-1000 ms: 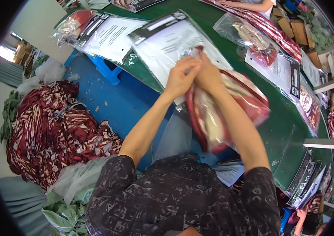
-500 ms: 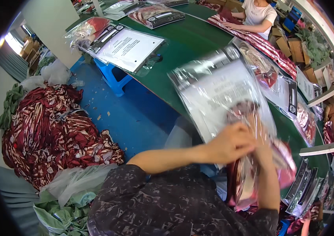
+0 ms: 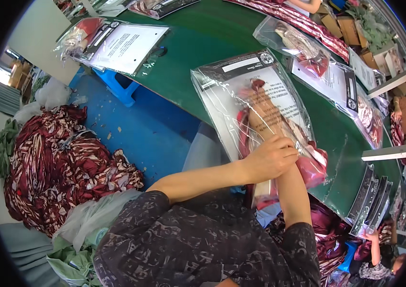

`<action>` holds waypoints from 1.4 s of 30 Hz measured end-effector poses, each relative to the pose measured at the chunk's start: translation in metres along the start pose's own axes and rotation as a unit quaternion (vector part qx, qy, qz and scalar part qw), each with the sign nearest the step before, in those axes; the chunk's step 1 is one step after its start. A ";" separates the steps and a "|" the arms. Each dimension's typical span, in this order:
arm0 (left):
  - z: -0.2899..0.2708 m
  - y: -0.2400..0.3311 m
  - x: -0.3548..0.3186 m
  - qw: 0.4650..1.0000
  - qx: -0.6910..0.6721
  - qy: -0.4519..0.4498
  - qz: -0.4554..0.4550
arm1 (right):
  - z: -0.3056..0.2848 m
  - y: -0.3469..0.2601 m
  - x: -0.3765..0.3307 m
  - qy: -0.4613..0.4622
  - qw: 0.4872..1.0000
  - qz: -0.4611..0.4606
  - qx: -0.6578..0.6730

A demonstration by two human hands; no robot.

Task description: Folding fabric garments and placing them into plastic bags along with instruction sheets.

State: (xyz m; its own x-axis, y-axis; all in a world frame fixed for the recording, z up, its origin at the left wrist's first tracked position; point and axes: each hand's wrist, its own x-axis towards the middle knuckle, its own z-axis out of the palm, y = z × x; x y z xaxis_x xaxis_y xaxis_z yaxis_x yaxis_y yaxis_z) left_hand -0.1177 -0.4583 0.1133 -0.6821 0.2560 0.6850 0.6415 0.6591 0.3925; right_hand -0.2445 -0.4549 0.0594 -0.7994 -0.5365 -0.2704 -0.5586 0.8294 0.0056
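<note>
Clear plastic bags (image 3: 241, 91) with black-and-white header labels (image 3: 241, 64) across green table (image 3: 193, 43)

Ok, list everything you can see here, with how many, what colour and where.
Clear bag: one, holds red patterned cloth and a white sheet, on the table before the person.
Green table: one, curving across the top.
Other bagged packs: several, clear, along the table.
Paper sheet: one, white, upper left.
Blue stool: one, under the table.
Fabric heap: red and white, on the floor at left.
Left hand: gripping the bag's open end.
Right hand: inside the bag.
</note>
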 end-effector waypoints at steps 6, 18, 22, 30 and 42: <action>-0.013 0.007 0.013 0.998 0.061 -0.014 -0.008 | -0.017 -0.021 0.018 0.195 0.967 -0.146 0.072; -0.017 -0.017 0.027 0.995 0.094 -0.021 -0.034 | -0.047 -0.053 0.038 0.117 0.980 -0.159 0.028; -0.009 -0.018 0.016 0.998 0.017 -0.022 -0.051 | -0.048 -0.068 0.037 0.142 0.974 -0.174 0.027; -0.055 -0.016 0.042 0.990 0.067 0.117 -0.031 | -0.063 -0.074 0.098 0.124 0.962 -0.221 0.101; -0.043 -0.008 -0.049 0.953 0.242 0.036 -0.179 | -0.026 -0.048 0.139 0.029 0.783 -0.389 0.485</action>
State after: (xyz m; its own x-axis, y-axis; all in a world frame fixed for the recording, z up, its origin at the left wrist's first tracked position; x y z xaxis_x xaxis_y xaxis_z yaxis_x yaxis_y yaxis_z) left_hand -0.0745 -0.5065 0.1026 -0.7896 -0.0839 0.6078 0.1242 0.9482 0.2923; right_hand -0.3345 -0.5738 0.0469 -0.3251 -0.9209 0.2149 -0.4734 -0.0382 -0.8800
